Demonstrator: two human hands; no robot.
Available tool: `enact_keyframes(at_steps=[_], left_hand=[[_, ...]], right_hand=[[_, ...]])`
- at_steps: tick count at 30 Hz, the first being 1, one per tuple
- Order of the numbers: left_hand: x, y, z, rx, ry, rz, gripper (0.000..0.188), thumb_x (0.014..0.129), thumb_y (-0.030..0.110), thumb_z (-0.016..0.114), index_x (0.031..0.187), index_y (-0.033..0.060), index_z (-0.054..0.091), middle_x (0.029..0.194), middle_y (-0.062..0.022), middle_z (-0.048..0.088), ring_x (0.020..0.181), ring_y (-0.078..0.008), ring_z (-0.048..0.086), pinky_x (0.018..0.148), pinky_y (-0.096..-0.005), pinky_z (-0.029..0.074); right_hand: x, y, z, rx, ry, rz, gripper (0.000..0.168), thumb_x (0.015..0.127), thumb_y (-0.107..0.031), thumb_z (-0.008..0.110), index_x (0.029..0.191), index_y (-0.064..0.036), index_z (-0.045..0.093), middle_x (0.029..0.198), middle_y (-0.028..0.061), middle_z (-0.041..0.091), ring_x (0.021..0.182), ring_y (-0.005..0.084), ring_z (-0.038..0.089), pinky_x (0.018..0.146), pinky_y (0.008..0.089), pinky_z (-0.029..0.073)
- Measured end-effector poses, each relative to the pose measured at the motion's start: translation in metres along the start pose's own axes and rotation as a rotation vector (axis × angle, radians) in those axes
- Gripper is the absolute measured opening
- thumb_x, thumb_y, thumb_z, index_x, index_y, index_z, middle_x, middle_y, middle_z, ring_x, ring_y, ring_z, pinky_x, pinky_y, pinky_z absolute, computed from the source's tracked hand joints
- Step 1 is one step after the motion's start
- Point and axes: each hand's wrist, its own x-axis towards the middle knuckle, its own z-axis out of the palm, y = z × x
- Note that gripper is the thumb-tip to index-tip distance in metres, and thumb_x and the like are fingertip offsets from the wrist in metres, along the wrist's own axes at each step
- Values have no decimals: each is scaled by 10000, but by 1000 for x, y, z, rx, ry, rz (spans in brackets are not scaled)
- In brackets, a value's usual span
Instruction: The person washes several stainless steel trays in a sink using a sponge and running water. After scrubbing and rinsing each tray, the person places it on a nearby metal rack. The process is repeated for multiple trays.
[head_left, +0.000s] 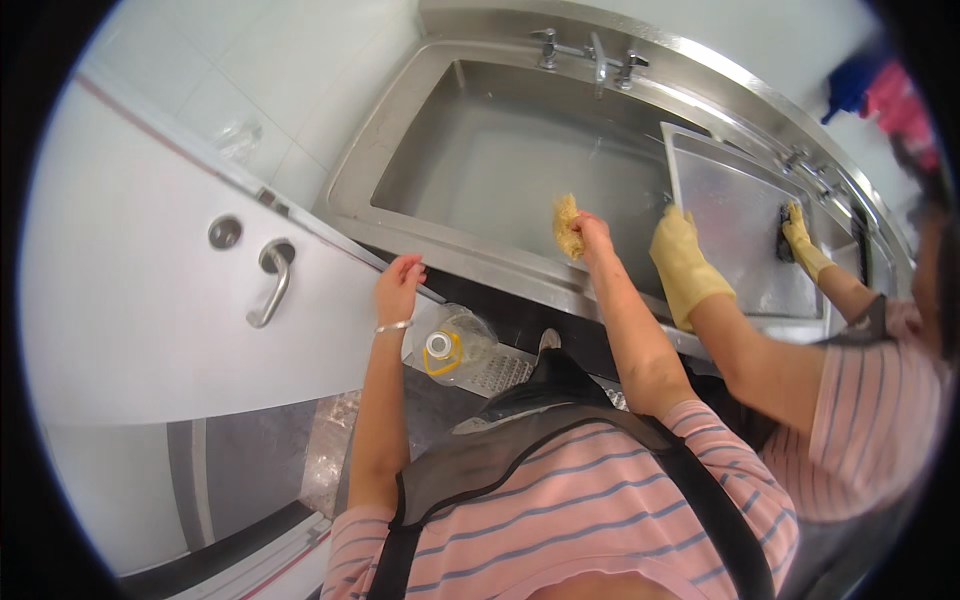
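Note:
My right hand (594, 231) grips a yellow scrubbing sponge or loofah (568, 226) above the near side of a large stainless steel sink (450, 244) that holds cloudy water. Near the sink's front left edge is my left hand (405, 276), with fingers bent and nothing seen in it; a bracelet (394, 326) circles that wrist. Just below it, a large clear plastic bottle (469, 345) with a yellow handle stands by the sink front.
At my right a co-worker in yellow rubber gloves (682, 262) holds a large metal tray (739, 217) tilted over the sink and presses a dark scrubber (785, 232) on it. Taps (598, 64) line the back. A white door with a metal handle (279, 289) stands left.

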Motion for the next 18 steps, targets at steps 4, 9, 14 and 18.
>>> enact_keyframes(at_steps=[4,9,14,18], left_hand=[[99,-20,39,72,37,80,203,815,119,520,976,13,581,812,-66,613,719,-143,596,624,-258,462],[197,-57,79,617,-146,-58,229,769,112,541,965,0,585,919,-196,597,819,-305,587,761,-358,464],[272,-140,111,1043,-544,-303,285,788,184,468,937,-17,604,1022,-220,564,985,-358,530,825,-394,438],[300,-142,136,1095,-801,-588,282,790,136,443,969,-9,605,1075,-211,546,1008,-352,527,838,-390,432]], right_hand=[[59,7,18,-482,218,10,259,721,-112,535,962,-46,604,885,123,613,843,237,588,708,341,472],[95,21,7,-1070,315,-13,283,758,-191,522,1011,-84,593,935,166,600,939,333,557,789,379,448],[152,68,-22,-1344,374,-9,235,774,-163,464,939,-69,602,1080,181,542,950,332,548,816,392,448],[197,115,-61,-2073,-143,189,334,810,-261,471,1072,-79,568,1180,137,490,1121,301,444,919,437,357]])
